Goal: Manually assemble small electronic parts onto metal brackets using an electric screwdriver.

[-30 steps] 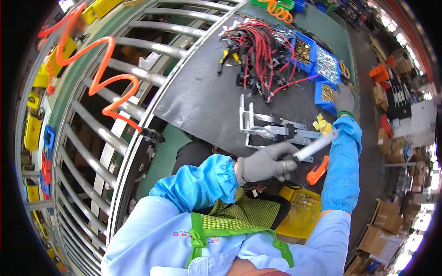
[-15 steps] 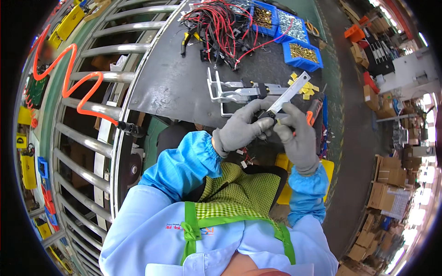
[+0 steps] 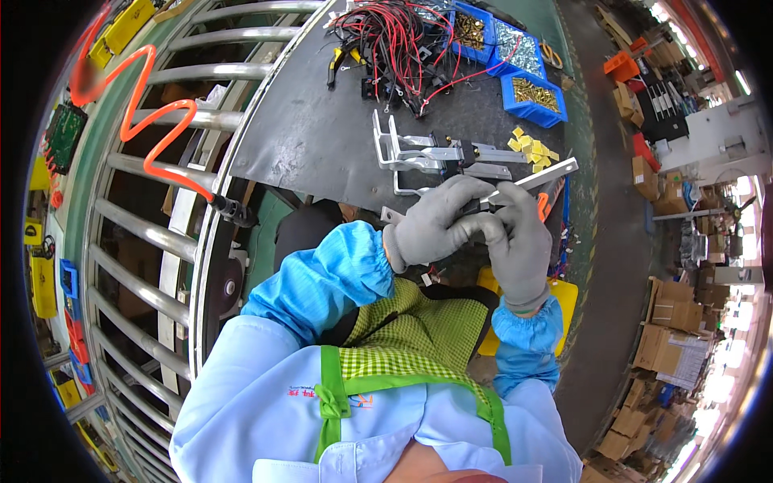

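My left hand (image 3: 435,227), in a grey glove, is closed around a flat metal bar (image 3: 549,175). One end of the bar sticks out to the right past my fingers, and the other shows left of the glove. My right hand (image 3: 522,253), gloved too, is bent in a pinch against the bar's middle, its fingertips meeting those of the left. Whatever lies between the fingertips is hidden. Just beyond my hands, similar metal brackets (image 3: 411,154) with black parts lie on the dark table (image 3: 298,145). Small yellow pieces (image 3: 533,151) are scattered at their right.
A heap of red and black wires (image 3: 394,48) covers the table's far side. Blue bins (image 3: 533,113) of screws stand at its right. An orange-handled tool (image 3: 545,206) is beside my right hand. A roller conveyor (image 3: 149,233) and coiled orange hose (image 3: 173,103) are on the left.
The bar has swung from a steep slant to nearly level, its far end now pointing right. My hands have drawn closer together around it.
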`<act>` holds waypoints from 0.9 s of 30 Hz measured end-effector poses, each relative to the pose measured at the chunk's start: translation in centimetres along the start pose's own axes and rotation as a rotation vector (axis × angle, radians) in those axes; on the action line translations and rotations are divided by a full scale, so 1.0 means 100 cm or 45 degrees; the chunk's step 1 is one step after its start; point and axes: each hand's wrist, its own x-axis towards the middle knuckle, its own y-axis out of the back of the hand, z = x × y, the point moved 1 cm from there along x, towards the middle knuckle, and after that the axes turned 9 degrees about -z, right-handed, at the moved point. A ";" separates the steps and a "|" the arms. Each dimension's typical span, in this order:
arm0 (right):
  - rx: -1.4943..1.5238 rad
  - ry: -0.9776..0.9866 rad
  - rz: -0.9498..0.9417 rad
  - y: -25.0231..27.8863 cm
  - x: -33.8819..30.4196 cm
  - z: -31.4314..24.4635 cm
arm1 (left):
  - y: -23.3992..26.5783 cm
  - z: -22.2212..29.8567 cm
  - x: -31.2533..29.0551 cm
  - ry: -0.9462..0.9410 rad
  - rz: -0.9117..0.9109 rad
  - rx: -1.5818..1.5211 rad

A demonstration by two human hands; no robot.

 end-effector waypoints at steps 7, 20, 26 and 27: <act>0.581 -0.156 0.301 -0.014 0.002 0.010 | -0.003 0.000 -0.005 0.080 -0.076 -0.318; -1.300 -0.035 -0.443 0.034 0.007 0.180 | 0.008 -0.001 0.001 0.755 -0.079 -1.127; -0.672 0.047 -0.268 0.044 -0.002 0.204 | 0.023 0.000 0.003 0.859 -0.186 -1.086; -0.142 0.003 -0.066 0.048 -0.008 0.206 | 0.028 0.001 0.005 0.888 -0.189 -1.019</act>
